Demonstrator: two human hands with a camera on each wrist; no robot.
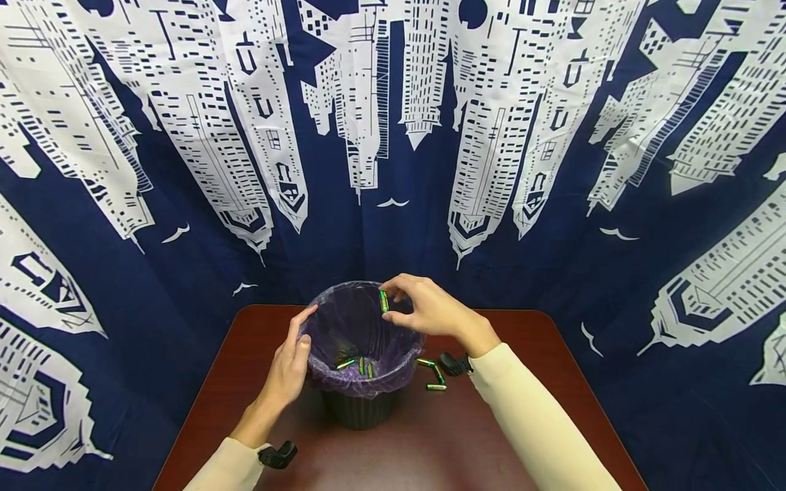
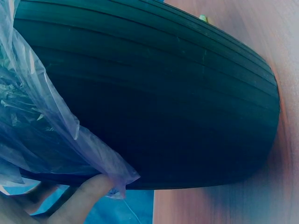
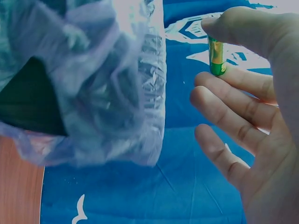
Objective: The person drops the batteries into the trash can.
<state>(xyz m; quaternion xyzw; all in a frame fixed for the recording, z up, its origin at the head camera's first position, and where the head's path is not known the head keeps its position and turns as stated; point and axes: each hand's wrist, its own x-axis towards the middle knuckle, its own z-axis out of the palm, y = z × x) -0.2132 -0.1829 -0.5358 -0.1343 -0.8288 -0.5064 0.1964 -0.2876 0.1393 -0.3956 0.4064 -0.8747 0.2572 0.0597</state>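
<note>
My right hand [image 1: 432,307] pinches a green and gold battery [image 1: 384,301] between thumb and fingertips, over the right part of a trash bin's mouth. In the right wrist view, the battery [image 3: 217,56] stands upright between the thumb and a finger, with the other fingers spread. The dark ribbed trash bin [image 1: 359,408] is lined with a thin purple bag [image 1: 393,378] folded over its rim. A few batteries [image 1: 361,366] lie at the bottom inside. My left hand [image 1: 288,365] rests against the bin's left rim, fingers extended, its thumb [image 2: 96,186] touching the liner's edge.
Three more batteries [image 1: 436,387] lie on the reddish-brown table [image 1: 454,436] to the right of the bin, under my right wrist. A dark blue curtain [image 1: 417,225] with white buildings hangs behind and around the table. Black wrist devices [image 1: 278,455] sit at both sleeves.
</note>
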